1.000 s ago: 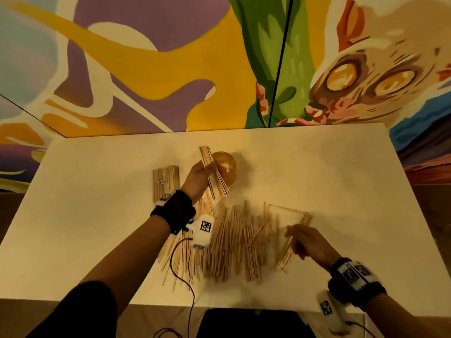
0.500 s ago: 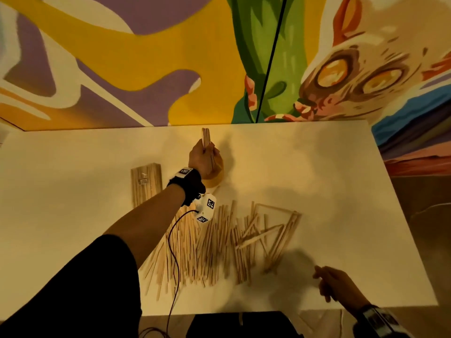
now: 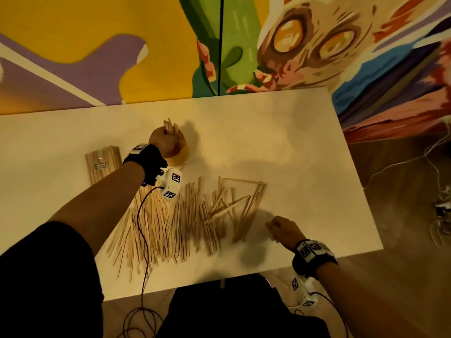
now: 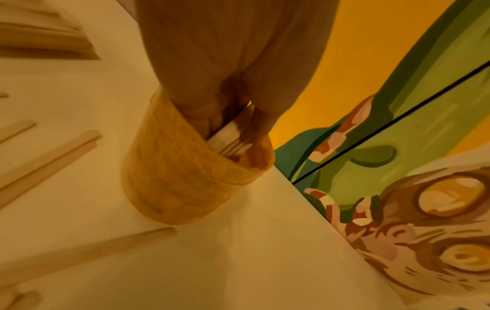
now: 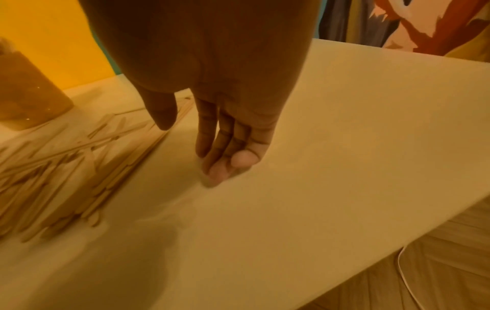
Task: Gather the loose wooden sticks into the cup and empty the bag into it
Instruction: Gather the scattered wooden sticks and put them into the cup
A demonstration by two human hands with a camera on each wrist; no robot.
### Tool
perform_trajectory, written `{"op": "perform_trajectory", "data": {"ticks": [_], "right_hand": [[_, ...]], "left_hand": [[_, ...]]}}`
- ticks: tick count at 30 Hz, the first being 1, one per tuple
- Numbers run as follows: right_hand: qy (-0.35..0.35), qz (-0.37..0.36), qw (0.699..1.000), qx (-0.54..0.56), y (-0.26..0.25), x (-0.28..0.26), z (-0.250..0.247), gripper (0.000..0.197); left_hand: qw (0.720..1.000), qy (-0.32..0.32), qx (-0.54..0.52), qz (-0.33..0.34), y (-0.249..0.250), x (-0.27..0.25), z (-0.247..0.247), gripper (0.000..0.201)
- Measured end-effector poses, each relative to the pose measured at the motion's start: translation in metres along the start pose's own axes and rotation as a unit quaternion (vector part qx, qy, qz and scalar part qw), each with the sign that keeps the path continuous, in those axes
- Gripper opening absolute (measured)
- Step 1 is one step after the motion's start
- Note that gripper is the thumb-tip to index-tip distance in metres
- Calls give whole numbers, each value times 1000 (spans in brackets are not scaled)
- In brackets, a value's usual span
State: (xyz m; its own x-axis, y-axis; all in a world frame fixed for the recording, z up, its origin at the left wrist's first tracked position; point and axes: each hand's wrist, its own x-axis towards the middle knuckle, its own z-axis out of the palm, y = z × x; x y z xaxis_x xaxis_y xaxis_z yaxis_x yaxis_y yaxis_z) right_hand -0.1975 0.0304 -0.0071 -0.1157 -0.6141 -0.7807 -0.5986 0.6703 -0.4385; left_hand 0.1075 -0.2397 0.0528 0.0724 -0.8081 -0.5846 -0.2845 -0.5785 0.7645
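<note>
From the head view the left hand (image 3: 163, 142) clutched a small bundle of sticks (image 3: 169, 126) upright over the cup (image 3: 179, 152), with the loose sticks (image 3: 170, 220) spread nearby and the bag (image 3: 103, 163) unopened. The left wrist view showed thin, stiff, light slats, probably best grasped mid-length in bunches. The right wrist view showed the right hand (image 5: 225, 125) empty, its relaxed fingertips (image 5: 220, 169) on the table (image 5: 344, 146).

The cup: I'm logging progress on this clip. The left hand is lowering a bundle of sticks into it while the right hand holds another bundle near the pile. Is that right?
Not quite. The left hand does grip a bundle of sticks at the mouth of the cup, but the right hand holds nothing: the right wrist view shows its fingers hanging relaxed and bare above the table, beside the pile.
</note>
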Motion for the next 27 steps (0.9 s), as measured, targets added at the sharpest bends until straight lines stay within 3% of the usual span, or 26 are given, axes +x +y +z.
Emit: {"op": "perform_trajectory", "data": {"ticks": [4,8,10,12,14,16,18,20,23,27], "right_hand": [[-3,-8,1000,-23,4,7,4,34],[-3,-23,999,-48,5,13,1,31],[-2,-28,998,-50,5,15,0,27],[-1,-32,998,-59,5,16,-1,24],[0,-37,997,-71,5,17,-1,24],[-2,-47,995,-90,7,15,-1,25],[-5,-61,992,-107,9,12,-2,28],[-12,-73,991,-109,11,10,0,26],[-18,-81,992,-97,16,7,3,17],[-16,-91,993,-79,20,6,3,15]], "left_hand": [[997,29,71,18,6,-9,-6,10],[977,68,198,29,11,-26,-22,37],[968,101,212,93,8,-42,-30,39],[966,140,142,162,-2,-68,-31,17],[975,112,87,173,-19,-100,-15,16],[981,33,119,152,-48,-129,14,15],[956,-18,236,171,-81,-145,44,13],[922,-45,355,148,-110,-146,68,33],[888,-40,451,87,-134,-145,98,58],[867,-19,491,85,-149,-145,129,74]]}}
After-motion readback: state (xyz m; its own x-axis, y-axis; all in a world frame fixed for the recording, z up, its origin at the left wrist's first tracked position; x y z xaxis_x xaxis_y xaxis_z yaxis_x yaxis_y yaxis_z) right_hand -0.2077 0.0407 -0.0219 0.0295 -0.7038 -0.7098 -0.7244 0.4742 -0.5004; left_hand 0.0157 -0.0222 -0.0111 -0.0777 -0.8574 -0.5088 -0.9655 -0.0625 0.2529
